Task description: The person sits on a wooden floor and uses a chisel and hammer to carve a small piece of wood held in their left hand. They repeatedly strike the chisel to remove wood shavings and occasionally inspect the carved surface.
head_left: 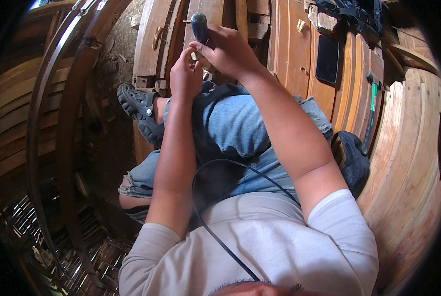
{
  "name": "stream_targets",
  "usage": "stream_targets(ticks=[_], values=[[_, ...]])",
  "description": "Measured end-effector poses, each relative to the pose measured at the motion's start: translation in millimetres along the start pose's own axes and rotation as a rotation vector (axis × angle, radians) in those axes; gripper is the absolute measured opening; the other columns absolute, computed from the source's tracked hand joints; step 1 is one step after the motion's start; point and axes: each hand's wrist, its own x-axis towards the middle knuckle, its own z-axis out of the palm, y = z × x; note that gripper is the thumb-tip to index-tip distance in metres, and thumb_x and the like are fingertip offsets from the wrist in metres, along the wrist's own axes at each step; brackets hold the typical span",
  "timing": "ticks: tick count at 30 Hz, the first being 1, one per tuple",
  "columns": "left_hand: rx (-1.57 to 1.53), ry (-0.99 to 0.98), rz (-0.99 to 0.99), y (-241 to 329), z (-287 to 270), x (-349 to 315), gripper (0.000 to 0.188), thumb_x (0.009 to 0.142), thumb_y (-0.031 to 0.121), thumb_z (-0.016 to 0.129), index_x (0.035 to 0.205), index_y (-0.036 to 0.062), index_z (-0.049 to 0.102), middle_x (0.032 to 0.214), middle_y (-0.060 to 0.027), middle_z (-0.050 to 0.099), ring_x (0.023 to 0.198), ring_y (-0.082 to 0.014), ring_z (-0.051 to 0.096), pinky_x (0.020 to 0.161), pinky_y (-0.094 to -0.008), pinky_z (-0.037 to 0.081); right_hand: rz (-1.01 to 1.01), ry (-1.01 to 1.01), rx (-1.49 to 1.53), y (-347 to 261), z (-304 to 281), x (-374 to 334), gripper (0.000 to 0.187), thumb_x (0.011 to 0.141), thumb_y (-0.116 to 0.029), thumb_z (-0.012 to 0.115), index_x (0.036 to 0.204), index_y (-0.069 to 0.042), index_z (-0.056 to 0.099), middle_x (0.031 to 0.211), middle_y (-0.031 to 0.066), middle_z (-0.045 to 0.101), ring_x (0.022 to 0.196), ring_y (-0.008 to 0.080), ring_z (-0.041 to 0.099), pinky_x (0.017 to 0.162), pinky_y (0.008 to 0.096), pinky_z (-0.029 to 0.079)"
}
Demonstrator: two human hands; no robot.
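Note:
My right hand (pixel 229 52) is closed around a tool with a rounded dark blue handle (pixel 199 28). Its handle end points up, and its working end is hidden, so I cannot tell its kind. Close by on the left, my left hand (pixel 185 76) has its thumb and fingers pinched together at a small pale piece (pixel 195 56), which looks like wood. The fingertips of both hands nearly meet just below the handle. Beneath them are brown wooden boards (pixel 149 54).
On the planks to the right lie a black phone (pixel 327 59) and a hammer (pixel 372 98) with a green and black handle. A dark bag with straps (pixel 351 17) sits at the far right. Wood shavings (pixel 300 26) are scattered about. A black cable (pixel 208 224) crosses my lap.

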Motion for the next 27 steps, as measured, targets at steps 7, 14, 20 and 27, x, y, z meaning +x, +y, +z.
stream_targets(ticks=[7, 14, 20, 27], values=[[-0.074, -0.010, 0.063, 3, 0, -2, 0.036, 0.093, 0.012, 0.074, 0.128, 0.0091, 0.069, 0.102, -0.0220, 0.074, 0.094, -0.0385, 0.075, 0.083, -0.0461, 0.058, 0.004, 0.011, -0.044, 1, -7, 1, 0.034, 0.096, -0.030, 0.081, 0.118, -0.008, 0.066, 0.087, 0.0184, 0.076, 0.086, 0.0406, 0.077, 0.073, 0.0480, 0.062], [-0.032, -0.019, 0.082, 7, 0, 1, 0.035, 0.093, 0.009, 0.073, 0.128, 0.0072, 0.069, 0.105, -0.0216, 0.075, 0.095, -0.0380, 0.074, 0.085, -0.0461, 0.058, 0.048, 0.005, -0.031, 7, -2, 0, 0.033, 0.096, -0.031, 0.080, 0.117, -0.009, 0.067, 0.089, 0.0179, 0.076, 0.088, 0.0417, 0.077, 0.077, 0.0496, 0.062], [-0.006, -0.030, 0.096, 5, 1, 6, 0.035, 0.094, 0.007, 0.071, 0.129, 0.0070, 0.069, 0.110, -0.0218, 0.075, 0.098, -0.0379, 0.074, 0.087, -0.0456, 0.058, 0.183, -0.043, -0.019, 0, -2, 16, 0.031, 0.097, -0.033, 0.078, 0.115, -0.009, 0.070, 0.091, 0.0175, 0.078, 0.088, 0.0387, 0.078, 0.077, 0.0487, 0.060], [-0.006, -0.015, 0.100, 7, -6, 8, 0.039, 0.096, 0.009, 0.071, 0.135, 0.0070, 0.066, 0.113, -0.0223, 0.076, 0.103, -0.0375, 0.075, 0.089, -0.0452, 0.058, 0.034, 0.026, -0.088, 17, 3, 20, 0.032, 0.097, -0.034, 0.081, 0.115, -0.009, 0.074, 0.090, 0.0146, 0.078, 0.082, 0.0327, 0.079, 0.071, 0.0417, 0.061]])
